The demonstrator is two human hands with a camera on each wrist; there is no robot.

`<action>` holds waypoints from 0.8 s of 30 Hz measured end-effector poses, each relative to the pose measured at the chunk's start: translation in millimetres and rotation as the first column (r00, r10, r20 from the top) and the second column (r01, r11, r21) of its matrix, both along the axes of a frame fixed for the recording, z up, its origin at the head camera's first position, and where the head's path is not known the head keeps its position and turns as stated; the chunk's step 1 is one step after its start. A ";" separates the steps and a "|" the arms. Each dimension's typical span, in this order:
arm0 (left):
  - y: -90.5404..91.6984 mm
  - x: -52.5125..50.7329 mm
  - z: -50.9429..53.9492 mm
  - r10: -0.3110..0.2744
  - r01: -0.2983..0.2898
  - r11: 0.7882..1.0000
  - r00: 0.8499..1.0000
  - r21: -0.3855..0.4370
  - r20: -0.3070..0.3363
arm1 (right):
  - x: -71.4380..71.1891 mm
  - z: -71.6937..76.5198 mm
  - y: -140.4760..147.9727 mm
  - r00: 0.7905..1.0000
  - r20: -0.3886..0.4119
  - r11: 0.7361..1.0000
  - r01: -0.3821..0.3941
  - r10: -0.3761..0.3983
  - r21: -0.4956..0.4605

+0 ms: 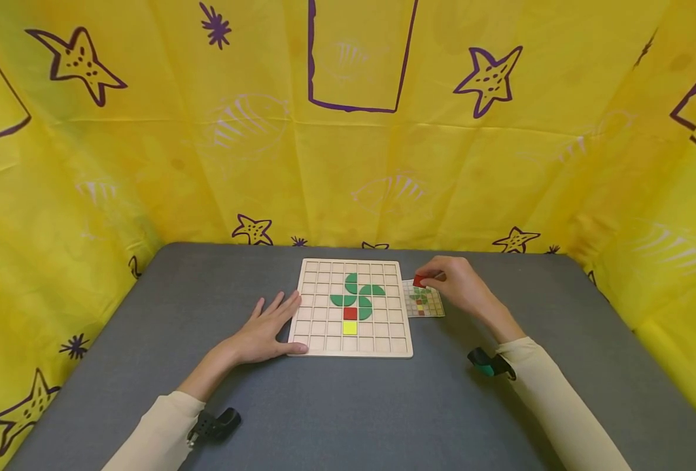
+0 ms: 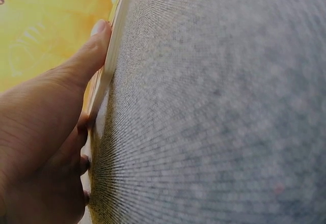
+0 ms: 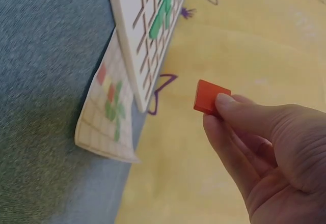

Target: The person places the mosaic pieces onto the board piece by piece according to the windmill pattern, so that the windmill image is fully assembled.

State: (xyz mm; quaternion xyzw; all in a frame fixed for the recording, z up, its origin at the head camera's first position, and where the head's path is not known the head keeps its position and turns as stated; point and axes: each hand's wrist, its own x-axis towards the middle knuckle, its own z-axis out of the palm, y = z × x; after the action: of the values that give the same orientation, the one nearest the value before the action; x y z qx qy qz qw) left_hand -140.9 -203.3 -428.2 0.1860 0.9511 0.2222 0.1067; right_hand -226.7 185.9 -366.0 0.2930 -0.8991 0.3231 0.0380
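Note:
A light wooden grid board (image 1: 318,327) lies on the grey table. Several green quarter-circle pieces (image 1: 364,308) form a pinwheel on it, with a red square tile (image 1: 350,313) below them and a yellow square tile (image 1: 350,328) under that. My left hand (image 1: 263,335) rests at the board's left edge, fingers spread and straight, thumb on the near corner. Between thumb and fingertips my right hand (image 1: 458,284) pinches another red square tile (image 3: 208,96), held above a printed pattern card (image 1: 433,306). That card sits beside the board's right edge, partly hidden by the hand.
A yellow curtain (image 1: 348,163) with starfish and fish drawings hangs behind and along both sides of the grey table (image 1: 348,412). Black straps (image 1: 214,425) are worn at both wrists, over or near the pale sleeves (image 1: 560,399).

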 end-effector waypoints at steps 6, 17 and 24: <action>-0.1 0.5 0.5 0.001 -0.001 1.000 1.000 0.002 -0.003 | 7.1 5.3 -11.5 0.999 -0.024 0.999 -0.044 0.044 0.004; -0.3 0.6 -0.4 0.002 -0.002 1.000 1.000 0.005 0.002 | 20.2 -8.0 -39.4 0.994 0.018 0.994 -0.107 0.106 0.011; -0.1 0.8 -0.8 0.006 -0.006 1.000 1.000 0.004 0.004 | 27.7 -21.1 -57.1 0.979 0.004 0.978 -0.204 0.204 0.054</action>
State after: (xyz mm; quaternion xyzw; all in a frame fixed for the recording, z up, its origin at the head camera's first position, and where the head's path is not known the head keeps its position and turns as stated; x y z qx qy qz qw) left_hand -140.1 -203.4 -429.0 0.1829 0.9510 0.2250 0.1075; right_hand -199.0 128.8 -387.1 0.3849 -0.8727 0.3006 -0.0024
